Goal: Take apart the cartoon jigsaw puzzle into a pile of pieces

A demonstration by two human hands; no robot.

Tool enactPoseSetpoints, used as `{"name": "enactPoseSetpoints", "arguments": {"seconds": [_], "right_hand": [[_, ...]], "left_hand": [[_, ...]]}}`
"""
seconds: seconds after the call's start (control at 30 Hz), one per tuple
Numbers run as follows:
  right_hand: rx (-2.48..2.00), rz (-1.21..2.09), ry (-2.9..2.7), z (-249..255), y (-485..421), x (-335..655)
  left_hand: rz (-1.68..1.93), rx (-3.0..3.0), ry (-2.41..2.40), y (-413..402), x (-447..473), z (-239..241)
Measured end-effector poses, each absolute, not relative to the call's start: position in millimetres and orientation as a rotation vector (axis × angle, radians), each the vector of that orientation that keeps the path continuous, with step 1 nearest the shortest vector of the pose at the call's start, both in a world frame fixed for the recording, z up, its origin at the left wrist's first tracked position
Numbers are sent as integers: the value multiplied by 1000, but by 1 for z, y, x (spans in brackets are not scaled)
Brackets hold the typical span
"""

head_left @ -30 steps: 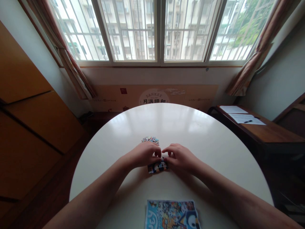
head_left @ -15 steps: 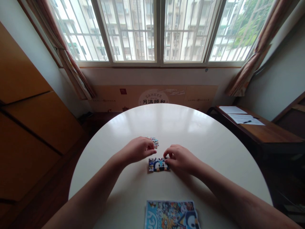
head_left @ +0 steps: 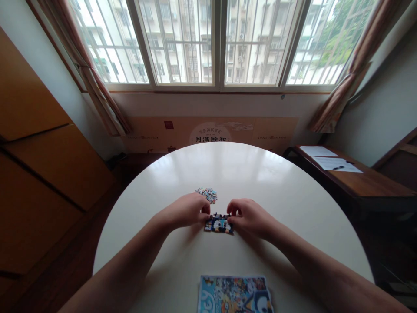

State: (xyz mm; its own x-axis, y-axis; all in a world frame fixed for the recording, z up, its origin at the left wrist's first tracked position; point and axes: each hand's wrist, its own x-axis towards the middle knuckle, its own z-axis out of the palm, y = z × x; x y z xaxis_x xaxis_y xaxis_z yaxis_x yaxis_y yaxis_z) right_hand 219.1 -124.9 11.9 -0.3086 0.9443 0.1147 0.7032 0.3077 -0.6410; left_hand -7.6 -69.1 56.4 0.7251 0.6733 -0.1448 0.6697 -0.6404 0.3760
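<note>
A small joined block of jigsaw pieces (head_left: 218,224) lies on the round white table (head_left: 276,191). My left hand (head_left: 189,209) is curled at the block's left edge, fingertips pinched against it. At the right edge my right hand (head_left: 248,214) is also curled, its fingers pressing on the block's top right corner. A little heap of loose puzzle pieces (head_left: 207,194) lies just beyond my left hand.
A colourful printed picture sheet (head_left: 234,294) lies at the table's near edge. A dark wooden side table (head_left: 368,182) with papers (head_left: 335,163) and a pen stands at the right. Wooden cabinets fill the left; a barred window is ahead.
My left hand went to the loose heap and came back to the block's left edge. The block has turned slightly. My right hand stayed on its right side.
</note>
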Motion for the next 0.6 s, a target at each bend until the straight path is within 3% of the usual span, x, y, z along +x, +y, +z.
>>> {"name": "enactPoseSetpoints", "arguments": {"seconds": [0.6], "right_hand": [[-1406, 658, -2057, 7, -124, 221]], "left_hand": [[70, 1944, 1296, -51, -11, 43]]}}
